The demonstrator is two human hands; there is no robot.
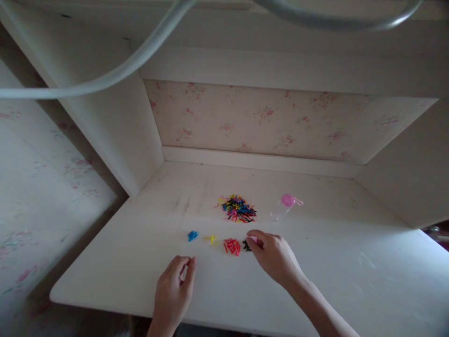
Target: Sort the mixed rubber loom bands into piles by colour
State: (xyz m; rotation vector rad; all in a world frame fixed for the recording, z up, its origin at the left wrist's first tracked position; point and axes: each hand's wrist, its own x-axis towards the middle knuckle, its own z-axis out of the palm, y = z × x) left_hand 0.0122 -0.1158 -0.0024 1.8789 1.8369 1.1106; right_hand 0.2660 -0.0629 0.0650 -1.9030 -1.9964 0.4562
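Right of the red pile [232, 246], the right hand [275, 255] partly hides the black pile [246, 245], its grip unclear; front-left, the left hand [174, 286] has its grip pressed together; behind, the mixed pile [239, 208].

The pile [239, 209] is multicoloured. In front of it are a blue heap [192, 235], a yellow heap [212, 239], a red heap [232, 246] and a black heap [246, 245]. Behind it, pale wallpaper [245, 114] has pink flowers.

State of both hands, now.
Left hand: loosely curled, nothing visibly held; whether fully closed can't be told.
Right hand: fingers bent by the black pieces; whether it holds anything can't be told.
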